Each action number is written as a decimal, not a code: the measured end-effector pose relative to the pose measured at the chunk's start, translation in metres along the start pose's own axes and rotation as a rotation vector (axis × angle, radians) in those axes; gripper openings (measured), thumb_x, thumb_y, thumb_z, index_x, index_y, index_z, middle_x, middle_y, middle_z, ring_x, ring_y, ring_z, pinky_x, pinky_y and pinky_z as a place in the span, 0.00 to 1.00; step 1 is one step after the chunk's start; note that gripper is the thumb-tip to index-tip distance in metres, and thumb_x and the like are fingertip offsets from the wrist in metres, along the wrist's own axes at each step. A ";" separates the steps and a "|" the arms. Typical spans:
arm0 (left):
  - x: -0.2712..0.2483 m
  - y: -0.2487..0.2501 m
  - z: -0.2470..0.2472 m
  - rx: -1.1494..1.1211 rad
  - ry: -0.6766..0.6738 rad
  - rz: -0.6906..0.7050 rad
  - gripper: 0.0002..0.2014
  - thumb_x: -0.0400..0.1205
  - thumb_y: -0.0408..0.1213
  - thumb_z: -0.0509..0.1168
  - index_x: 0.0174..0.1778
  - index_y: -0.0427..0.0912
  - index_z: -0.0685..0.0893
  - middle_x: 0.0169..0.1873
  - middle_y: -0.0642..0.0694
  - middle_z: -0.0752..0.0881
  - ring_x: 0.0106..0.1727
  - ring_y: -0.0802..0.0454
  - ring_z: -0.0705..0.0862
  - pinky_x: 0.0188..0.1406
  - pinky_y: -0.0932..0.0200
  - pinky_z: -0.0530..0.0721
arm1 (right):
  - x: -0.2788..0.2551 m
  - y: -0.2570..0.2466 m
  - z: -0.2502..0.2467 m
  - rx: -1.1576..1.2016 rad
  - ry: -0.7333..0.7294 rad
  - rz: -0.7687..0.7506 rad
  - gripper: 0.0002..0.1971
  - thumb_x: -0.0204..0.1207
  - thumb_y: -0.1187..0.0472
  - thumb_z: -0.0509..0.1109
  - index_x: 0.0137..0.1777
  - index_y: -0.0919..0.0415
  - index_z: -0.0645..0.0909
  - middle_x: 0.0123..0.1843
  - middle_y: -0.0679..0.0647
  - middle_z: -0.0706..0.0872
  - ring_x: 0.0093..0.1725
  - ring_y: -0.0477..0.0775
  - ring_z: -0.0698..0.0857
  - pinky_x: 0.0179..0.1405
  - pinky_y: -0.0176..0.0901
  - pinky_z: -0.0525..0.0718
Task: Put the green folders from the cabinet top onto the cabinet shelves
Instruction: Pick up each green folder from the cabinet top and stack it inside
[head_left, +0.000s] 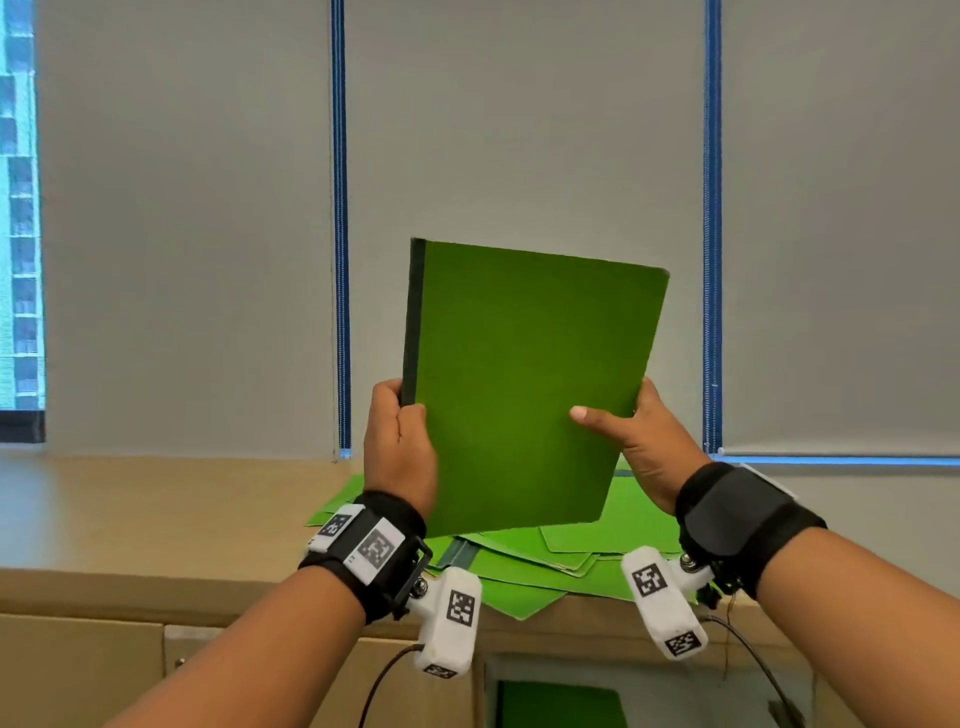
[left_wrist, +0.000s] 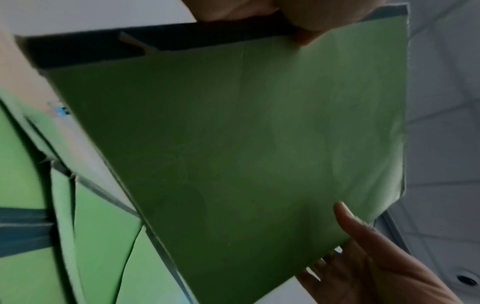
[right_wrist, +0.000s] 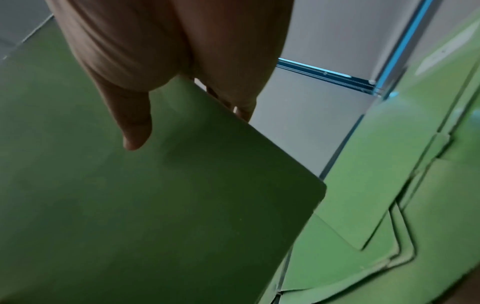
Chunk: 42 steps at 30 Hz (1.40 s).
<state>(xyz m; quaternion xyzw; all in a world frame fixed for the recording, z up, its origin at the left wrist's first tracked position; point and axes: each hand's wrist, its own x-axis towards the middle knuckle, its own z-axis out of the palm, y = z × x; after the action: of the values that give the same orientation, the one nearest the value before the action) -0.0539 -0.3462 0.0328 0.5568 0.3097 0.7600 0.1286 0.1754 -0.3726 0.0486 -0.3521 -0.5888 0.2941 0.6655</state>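
Note:
I hold one green folder (head_left: 524, 374) upright in the air above the cabinet top (head_left: 156, 519), its dark spine on the left. My left hand (head_left: 397, 441) grips the spine edge low down, thumb on the front cover. My right hand (head_left: 634, 436) grips the opposite edge, thumb pressed on the cover and fingers behind. The folder (left_wrist: 233, 133) fills the left wrist view, and the folder (right_wrist: 130, 205) fills much of the right wrist view under my thumb (right_wrist: 132, 123). A loose pile of several green folders (head_left: 545, 561) lies on the cabinet top below it.
Grey roller blinds (head_left: 519, 130) with blue cords hang behind the cabinet. A window (head_left: 18, 208) shows at the far left. Below the front edge an open shelf holds another green folder (head_left: 561, 706). Shut cabinet doors (head_left: 78, 670) run to the left.

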 end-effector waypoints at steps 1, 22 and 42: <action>-0.001 0.002 -0.004 -0.013 0.015 -0.002 0.07 0.83 0.26 0.55 0.50 0.42 0.75 0.34 0.50 0.76 0.28 0.62 0.70 0.27 0.69 0.69 | -0.001 -0.003 0.003 0.012 0.005 -0.009 0.31 0.71 0.67 0.77 0.72 0.57 0.68 0.63 0.50 0.84 0.57 0.46 0.86 0.43 0.35 0.88; -0.239 -0.172 -0.045 0.203 -0.065 -0.719 0.09 0.74 0.40 0.51 0.42 0.42 0.74 0.34 0.44 0.75 0.42 0.44 0.73 0.41 0.52 0.67 | -0.171 0.233 -0.057 0.007 -0.061 0.683 0.22 0.80 0.75 0.62 0.71 0.58 0.77 0.68 0.58 0.85 0.67 0.59 0.83 0.67 0.57 0.80; -0.371 -0.331 0.064 0.865 -1.401 -0.196 0.57 0.62 0.79 0.61 0.84 0.59 0.49 0.85 0.48 0.49 0.85 0.46 0.45 0.82 0.41 0.38 | -0.149 0.468 -0.179 -0.517 0.148 0.999 0.22 0.78 0.67 0.68 0.72 0.56 0.73 0.70 0.62 0.79 0.69 0.65 0.80 0.66 0.48 0.79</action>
<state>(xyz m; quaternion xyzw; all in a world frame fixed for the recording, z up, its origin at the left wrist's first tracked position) 0.0843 -0.2690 -0.4426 0.8720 0.4700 0.0362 0.1319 0.3433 -0.2429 -0.4293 -0.7592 -0.3552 0.3940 0.3772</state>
